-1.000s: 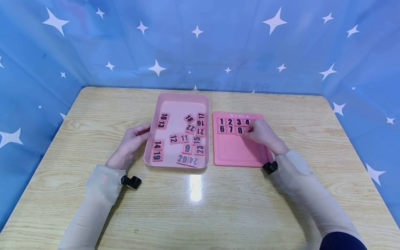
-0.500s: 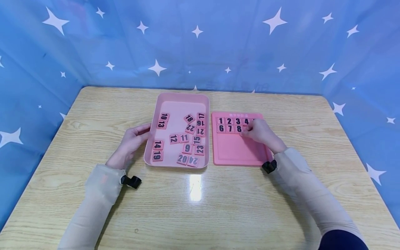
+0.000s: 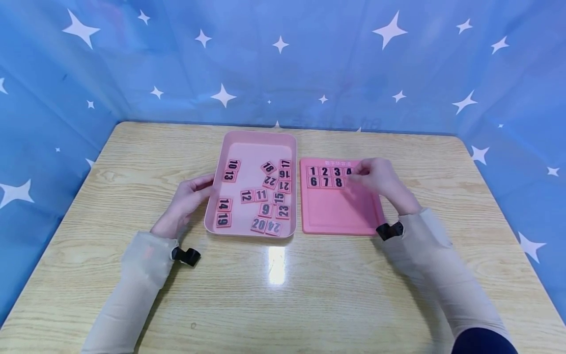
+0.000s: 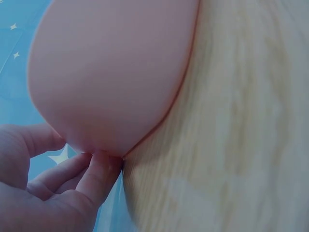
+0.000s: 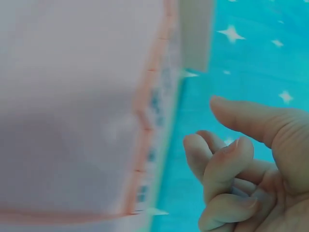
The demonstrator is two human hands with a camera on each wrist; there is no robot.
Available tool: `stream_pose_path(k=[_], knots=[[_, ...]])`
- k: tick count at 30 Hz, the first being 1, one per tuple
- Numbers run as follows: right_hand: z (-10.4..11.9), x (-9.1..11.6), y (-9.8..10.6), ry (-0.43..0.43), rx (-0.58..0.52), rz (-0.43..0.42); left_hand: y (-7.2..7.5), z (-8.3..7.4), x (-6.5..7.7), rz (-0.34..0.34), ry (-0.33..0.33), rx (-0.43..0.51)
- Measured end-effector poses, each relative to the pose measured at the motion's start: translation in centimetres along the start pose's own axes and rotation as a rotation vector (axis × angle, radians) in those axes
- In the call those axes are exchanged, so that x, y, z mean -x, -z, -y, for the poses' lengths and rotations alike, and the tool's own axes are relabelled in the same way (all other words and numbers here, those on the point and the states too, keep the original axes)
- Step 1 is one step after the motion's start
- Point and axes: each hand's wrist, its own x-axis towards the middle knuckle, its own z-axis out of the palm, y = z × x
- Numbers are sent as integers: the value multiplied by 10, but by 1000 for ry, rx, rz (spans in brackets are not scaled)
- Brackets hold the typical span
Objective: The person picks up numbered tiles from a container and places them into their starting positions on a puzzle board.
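Note:
In the head view my left hand (image 3: 185,199) is at the left side of a pink tray (image 3: 251,136), its fingertips against the outer wall. The left wrist view shows thumb and fingers (image 4: 99,174) at the tray's wall, near the rim. Loose pink number tiles lie in the tray, among them 9 (image 3: 265,210) and 10 (image 3: 233,164). My right hand (image 3: 380,178) hovers over the right part of a pink number puzzle board (image 3: 336,216), fingers loosely bent, thumb apart, nothing between them. Tiles 1 to 3 and a partly covered 4 form the top row; 6, 7 and 8 (image 3: 338,182) sit below.
Both pink pieces stand side by side on a wood-grain table (image 3: 274,305), with a narrow gap between them. A blue star-patterned curtain (image 3: 247,64) hangs behind the table and along its sides. Black straps (image 3: 185,256) circle both wrists.
My right hand has risen from beside tile 8 and moved up and to the right, fingers parting. The board has shifted very slightly. My left hand stays at the tray.

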Motion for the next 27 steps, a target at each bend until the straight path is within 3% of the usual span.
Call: stream_pose_path(k=[4, 9, 20, 27], knots=[[15, -1, 8, 58, -40, -90, 0, 0, -1, -6, -1, -3], [39, -7, 4, 88, -88, -130, 0, -1, 1, -6, -16, -2], [89, -26, -21, 164, -159, -70, 0, 0, 1, -8, -32, -4], [106, -36, -38, 262, -166, -26, 1, 0, -1, -4, -24, 3]])
